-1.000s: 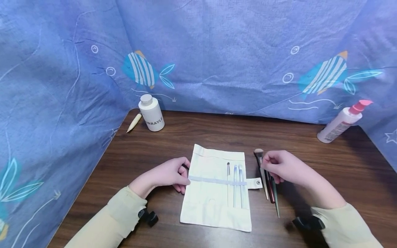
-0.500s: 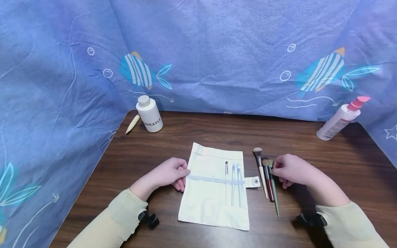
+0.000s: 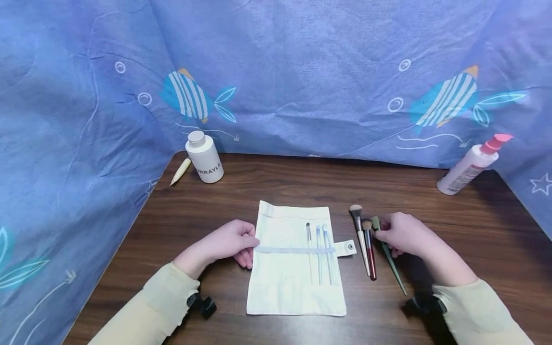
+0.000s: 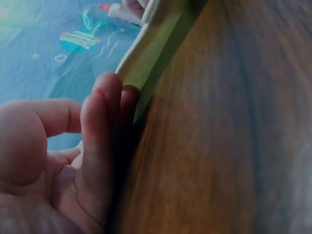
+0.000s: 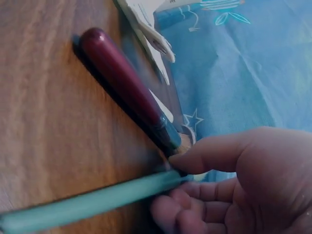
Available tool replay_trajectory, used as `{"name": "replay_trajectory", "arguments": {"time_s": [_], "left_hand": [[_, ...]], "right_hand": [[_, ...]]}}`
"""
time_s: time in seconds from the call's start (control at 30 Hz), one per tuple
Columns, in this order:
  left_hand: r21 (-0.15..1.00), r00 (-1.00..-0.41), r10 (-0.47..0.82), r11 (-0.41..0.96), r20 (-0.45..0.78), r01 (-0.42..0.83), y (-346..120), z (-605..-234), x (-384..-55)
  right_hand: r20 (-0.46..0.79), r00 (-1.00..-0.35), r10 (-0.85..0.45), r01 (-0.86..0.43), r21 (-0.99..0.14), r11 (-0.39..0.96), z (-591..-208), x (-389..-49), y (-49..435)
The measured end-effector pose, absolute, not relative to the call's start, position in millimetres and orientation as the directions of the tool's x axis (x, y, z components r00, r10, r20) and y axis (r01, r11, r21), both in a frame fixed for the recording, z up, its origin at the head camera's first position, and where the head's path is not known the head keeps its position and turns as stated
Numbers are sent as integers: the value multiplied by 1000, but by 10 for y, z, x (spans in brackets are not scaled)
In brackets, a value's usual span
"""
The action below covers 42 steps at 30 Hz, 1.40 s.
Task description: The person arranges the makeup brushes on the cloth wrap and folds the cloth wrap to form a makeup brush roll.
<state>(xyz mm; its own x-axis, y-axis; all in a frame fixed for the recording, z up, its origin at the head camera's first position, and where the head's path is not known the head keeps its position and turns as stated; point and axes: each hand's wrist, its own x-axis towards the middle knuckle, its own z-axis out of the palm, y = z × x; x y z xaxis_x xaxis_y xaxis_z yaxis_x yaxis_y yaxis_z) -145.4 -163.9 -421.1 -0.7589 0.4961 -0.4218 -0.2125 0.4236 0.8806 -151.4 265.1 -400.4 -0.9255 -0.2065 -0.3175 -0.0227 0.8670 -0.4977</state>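
Note:
A white cloth brush roll (image 3: 282,278) lies unfolded on the table, with several slim makeup brushes (image 3: 319,258) tucked under its elastic band. My left hand (image 3: 228,242) pinches the roll's left edge, thumb on top; in the left wrist view its fingers (image 4: 100,112) meet the fabric's edge. To the right, my right hand (image 3: 403,235) pinches a green-handled makeup brush (image 3: 393,266) near its head. In the right wrist view the green handle (image 5: 92,202) slants out from between thumb and fingers. Beside it lie a red-handled makeup brush (image 3: 370,254) and a pale-handled makeup brush (image 3: 361,239).
At the back left stands a white bottle (image 3: 205,160), with a cream pointed stick (image 3: 180,171) beside it. A pump bottle with a pink top (image 3: 467,167) stands at the back right. The roll's snap tab (image 3: 346,247) sticks out toward the loose brushes. A blue fish-print curtain (image 3: 302,72) closes off the back.
My right hand has shifted right off the other loose brushes, and the green brush has swung away from the red one. The left hand keeps to the roll's edge.

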Motion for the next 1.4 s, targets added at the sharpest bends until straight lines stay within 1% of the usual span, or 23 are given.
{"name": "replay_trajectory", "arguments": {"time_s": [0.23, 0.33, 0.43, 0.6, 0.7, 0.8, 0.9, 1.13, 1.4], "left_hand": [[878, -766, 498, 446, -405, -174, -1609, -4197, -1483], [876, -765, 498, 450, -409, -175, -1609, -4208, -1487], [872, -760, 498, 454, -417, -182, -1617, -4228, -1476], [881, -762, 507, 440, -403, -173, -1622, -4235, -1466], [885, -762, 510, 432, -400, -175, -1616, -4228, -1466], [883, -763, 506, 434, -402, -178, -1612, -4226, -1465], [881, -767, 500, 440, -402, -176, -1611, -4229, -1459], [881, -765, 500, 436, -406, -183, -1606, -4243, -1457], [885, -759, 509, 428, -406, -186, -1612, -4246, -1478]], "right_hand": [[-233, -944, -232, -71, -544, 836, -3873, -1515, 2663], [-217, -946, -240, -64, -602, 796, -3813, -1515, 2640], [-209, -934, -290, -68, -692, 719, -3752, -1517, 2612], [-171, -897, -408, -85, -839, 537, -3654, -1530, 2541], [-173, -866, -469, -50, -903, 426, -3671, -1592, 2441], [-195, -842, -503, 8, -937, 349, -3755, -1697, 2285], [-202, -850, -486, 55, -952, 300, -3858, -1806, 2090], [-207, -905, -371, 120, -962, 245, -4026, -2000, 1655], [-218, -924, -314, 153, -964, 219, -4059, -2108, 1451]]}}
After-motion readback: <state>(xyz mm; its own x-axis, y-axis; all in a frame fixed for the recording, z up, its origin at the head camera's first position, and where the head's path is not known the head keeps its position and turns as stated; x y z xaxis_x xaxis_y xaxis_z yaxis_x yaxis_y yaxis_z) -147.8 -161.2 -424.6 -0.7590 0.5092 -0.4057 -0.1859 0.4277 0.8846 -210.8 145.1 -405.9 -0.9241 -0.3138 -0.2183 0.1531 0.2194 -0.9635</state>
